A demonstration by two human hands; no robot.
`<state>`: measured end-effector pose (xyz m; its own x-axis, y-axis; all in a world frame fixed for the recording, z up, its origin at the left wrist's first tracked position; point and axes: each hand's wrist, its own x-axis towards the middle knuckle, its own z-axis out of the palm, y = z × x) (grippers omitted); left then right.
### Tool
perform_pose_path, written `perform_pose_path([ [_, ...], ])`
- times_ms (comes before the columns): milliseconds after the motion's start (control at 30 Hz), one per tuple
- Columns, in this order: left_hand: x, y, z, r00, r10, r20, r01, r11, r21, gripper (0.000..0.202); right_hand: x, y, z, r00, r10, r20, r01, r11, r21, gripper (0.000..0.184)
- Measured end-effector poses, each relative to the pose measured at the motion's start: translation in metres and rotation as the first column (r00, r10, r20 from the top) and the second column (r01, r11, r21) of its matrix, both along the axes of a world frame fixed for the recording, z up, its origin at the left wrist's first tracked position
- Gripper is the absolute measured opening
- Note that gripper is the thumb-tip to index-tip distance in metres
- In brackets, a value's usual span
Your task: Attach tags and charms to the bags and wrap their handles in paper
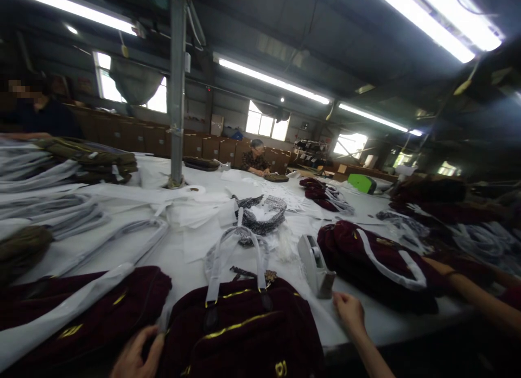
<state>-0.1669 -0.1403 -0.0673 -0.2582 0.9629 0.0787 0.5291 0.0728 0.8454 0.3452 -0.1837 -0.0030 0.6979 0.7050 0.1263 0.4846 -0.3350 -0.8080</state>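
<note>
A dark maroon handbag (pixel 244 340) with gold zippers stands in front of me, its upright handles (pixel 215 264) wrapped in white. Beside its left edge is my left hand (pixel 140 352), open, with thumb and forefinger slightly apart and close to the bag's side. The lower part of that hand is cut off by the frame. My right hand (pixel 350 313) is closed, fingertips together, just at the front end of a grey tape dispenser (pixel 315 266). Whatever those fingers pinch is too small to make out. A patterned tag or strap (pixel 268 278) lies behind the bag.
Maroon bags lie at left (pixel 138 296) and right (pixel 382 258). A black-and-white patterned bag (pixel 260 212) sits mid-table, near a metal post (pixel 177 95). Olive bags (pixel 101 161) are stacked at left. A co-worker's forearm (pixel 468 288) reaches in at right; another person (pixel 255 158) sits opposite.
</note>
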Motion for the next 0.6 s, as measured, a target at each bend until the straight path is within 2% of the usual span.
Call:
perform_pose_path([
  [100, 0.009, -0.010, 0.014, 1.000, 0.009, 0.003, -0.010, 0.996, 0.084, 0.033, -0.017, -0.004, 0.006, 0.997, -0.007, 0.079, 0.012, 0.998, -0.069, 0.038],
  [133, 0.012, -0.012, 0.018, 1.000, 0.020, -0.006, -0.019, 0.993, 0.117, 0.031, -0.030, 0.000, 0.010, 0.994, 0.035, 0.100, -0.028, 0.996, -0.080, 0.040],
  [200, 0.016, -0.015, 0.024, 1.000, 0.014, -0.027, -0.010, 0.990, 0.143, 0.026, -0.070, 0.009, 0.023, 0.972, 0.218, 0.088, -0.213, 0.975, -0.061, 0.042],
  [233, 0.017, -0.016, 0.025, 0.999, 0.025, -0.035, -0.020, 0.988, 0.154, 0.024, -0.096, 0.014, 0.031, 0.937, 0.343, 0.059, -0.341, 0.939, -0.052, 0.041],
  [267, 0.018, -0.016, 0.027, 0.999, 0.031, -0.038, -0.025, 0.987, 0.161, 0.022, -0.125, 0.018, 0.039, 0.873, 0.488, 0.023, -0.486, 0.873, -0.044, 0.039],
  [333, 0.020, -0.018, 0.029, 0.998, 0.044, -0.042, -0.037, 0.984, 0.172, 0.020, -0.188, 0.024, 0.055, 0.683, 0.730, -0.028, -0.731, 0.683, 0.001, 0.033],
  [400, 0.021, -0.021, 0.030, 0.998, 0.046, -0.045, -0.037, 0.983, 0.181, 0.018, -0.247, 0.028, 0.066, 0.491, 0.871, -0.001, -0.871, 0.491, 0.024, 0.030],
  [467, 0.022, -0.022, 0.031, 0.998, 0.047, -0.048, -0.037, 0.981, 0.190, 0.016, -0.294, 0.034, 0.069, 0.317, 0.948, 0.021, -0.948, 0.316, 0.018, 0.029],
  [533, 0.022, -0.023, 0.031, 0.997, 0.056, -0.048, -0.045, 0.980, 0.195, 0.015, -0.328, 0.043, 0.064, 0.196, 0.980, 0.031, -0.980, 0.197, 0.000, 0.026],
  [600, 0.022, -0.024, 0.032, 0.996, 0.069, -0.049, -0.058, 0.979, 0.196, 0.014, -0.349, 0.054, 0.055, 0.135, 0.990, 0.047, -0.990, 0.137, -0.032, 0.022],
])
